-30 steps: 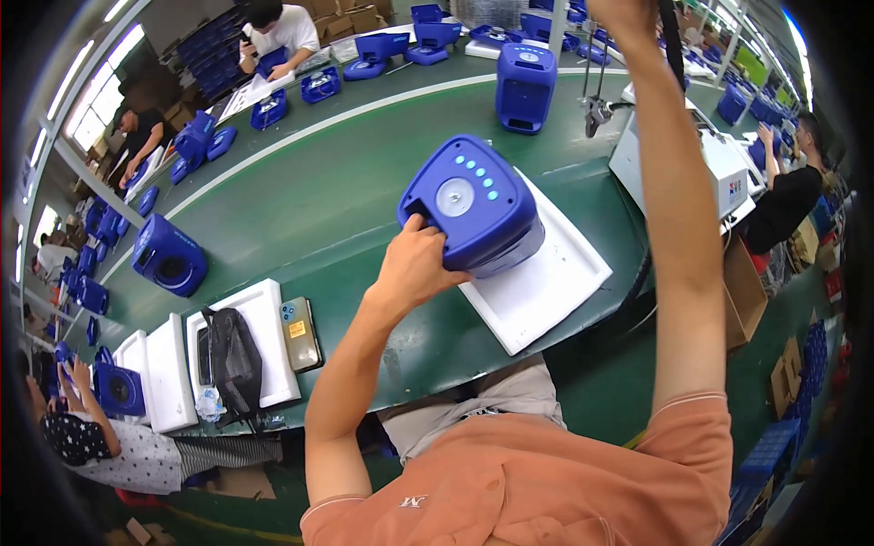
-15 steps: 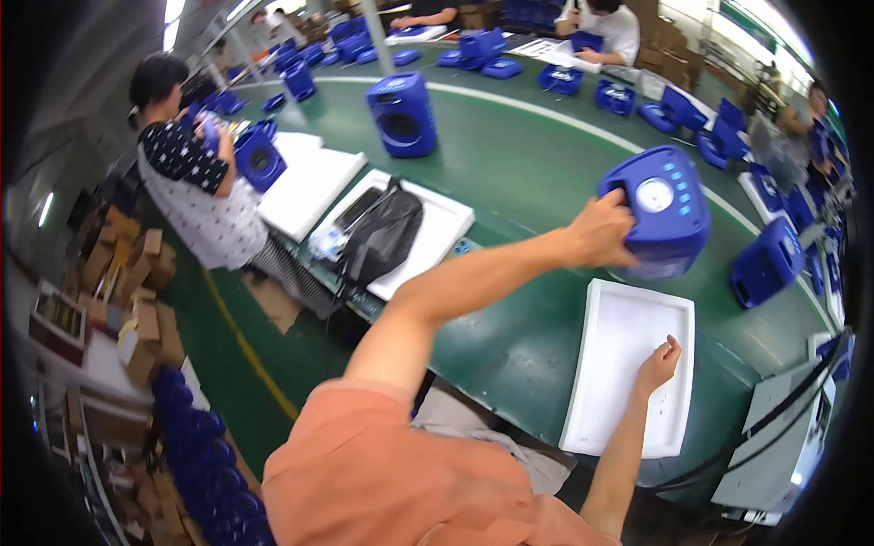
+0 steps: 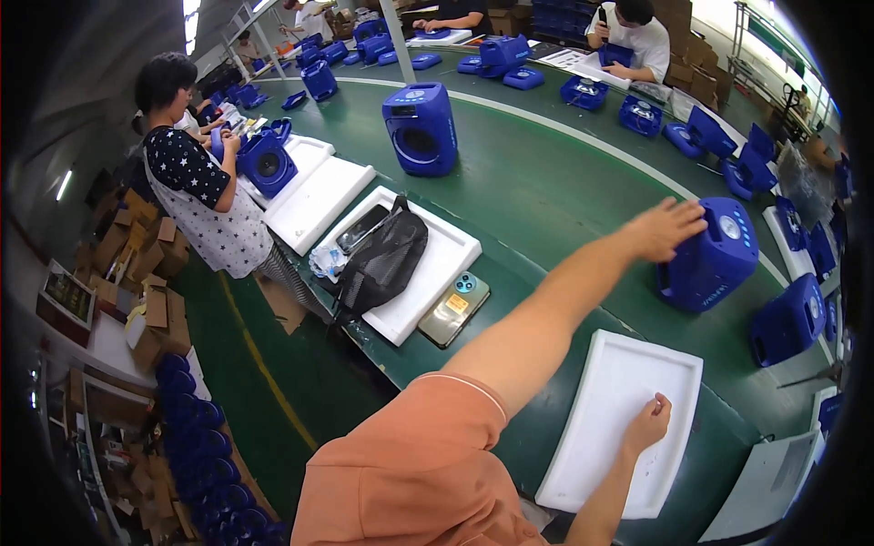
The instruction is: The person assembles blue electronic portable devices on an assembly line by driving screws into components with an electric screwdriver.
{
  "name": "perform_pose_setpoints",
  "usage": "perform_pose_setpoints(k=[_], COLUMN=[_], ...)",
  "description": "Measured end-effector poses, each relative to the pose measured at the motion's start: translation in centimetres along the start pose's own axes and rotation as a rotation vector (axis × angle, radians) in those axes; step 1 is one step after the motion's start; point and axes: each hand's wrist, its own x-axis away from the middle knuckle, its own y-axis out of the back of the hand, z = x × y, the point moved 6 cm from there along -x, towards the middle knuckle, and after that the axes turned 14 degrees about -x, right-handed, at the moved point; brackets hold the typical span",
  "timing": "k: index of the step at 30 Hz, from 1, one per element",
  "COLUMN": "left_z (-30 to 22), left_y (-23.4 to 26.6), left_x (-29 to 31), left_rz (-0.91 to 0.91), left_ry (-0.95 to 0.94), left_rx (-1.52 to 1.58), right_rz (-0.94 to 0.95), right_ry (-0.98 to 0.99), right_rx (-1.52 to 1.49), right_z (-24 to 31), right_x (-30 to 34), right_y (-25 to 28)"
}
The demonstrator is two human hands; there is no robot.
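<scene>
A blue box-shaped speaker stands upright on the green work surface at the right, a row of light buttons and a round pale dial on its top. My left hand reaches across to it, fingers stretched out over its top edge, not wrapped around it. Below, a white foam tray lies in front of me. Over the tray is my right hand, fingers curled together; a small dark bit shows at the fingertips, too small to name. Another blue speaker stands further right.
On the left, a black mesh bag lies on a white foam tray, beside a phone. One blue speaker stands mid-surface. A co-worker handles a blue housing at left. A grey metal box sits lower right.
The blue speaker has gone from my left hand's grip, held up, to standing on the green surface further right. My left fingers have opened. My right hand stays curled over the tray.
</scene>
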Motion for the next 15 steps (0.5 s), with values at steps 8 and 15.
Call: perform_pose_setpoints(k=[8,15], left_z=[33.9,38.6], left_y=[10.3,15.0], left_x=[28.6,33.8], left_rz=[0.177,0.251], left_ry=[0.963,1.017], left_rx=[-1.025,-0.919], right_rz=[0.051,0.028], right_ry=[0.211,0.183], right_rx=[0.452,0.513], right_z=[3.9,2.9], right_x=[2.2,2.1], right_y=[-3.2,-2.7])
